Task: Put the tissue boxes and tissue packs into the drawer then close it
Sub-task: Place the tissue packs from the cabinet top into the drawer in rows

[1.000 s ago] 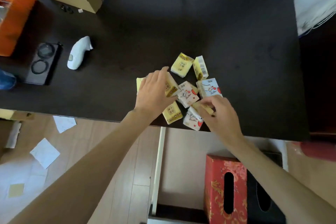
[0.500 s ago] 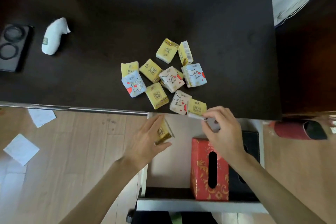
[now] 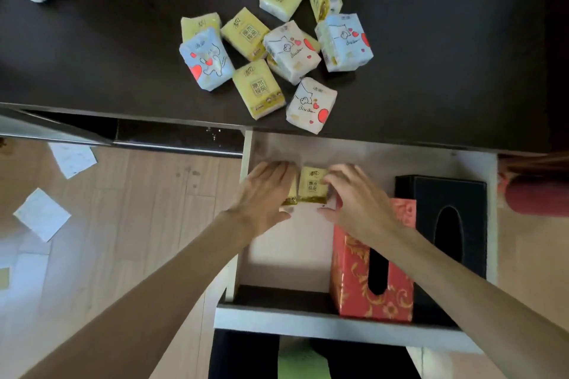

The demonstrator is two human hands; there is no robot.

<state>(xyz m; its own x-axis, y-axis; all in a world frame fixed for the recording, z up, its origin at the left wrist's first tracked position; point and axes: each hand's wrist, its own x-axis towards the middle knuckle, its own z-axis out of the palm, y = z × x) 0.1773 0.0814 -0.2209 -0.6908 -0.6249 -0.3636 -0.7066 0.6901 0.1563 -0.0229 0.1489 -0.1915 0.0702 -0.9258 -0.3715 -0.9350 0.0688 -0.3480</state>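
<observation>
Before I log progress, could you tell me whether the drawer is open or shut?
Open: the drawer is pulled out from under the desk, showing its pale floor and the red tissue box.

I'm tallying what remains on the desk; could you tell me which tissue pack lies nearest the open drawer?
The white pack with red hearts, at the desk's front edge just above the drawer; every other pack lies farther back.

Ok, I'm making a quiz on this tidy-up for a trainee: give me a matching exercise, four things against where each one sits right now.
Things:
1. red tissue box
2. black tissue box
3. blue heart-print pack
4. yellow pack between the hands

Places:
A. on the dark desk top, left end of the pile
B. in the drawer, against its right wall
C. in the drawer, near its back
D. in the drawer, by its front, left of the black box

Pairs: 1-D, 2-B, 3-A, 4-C
</observation>
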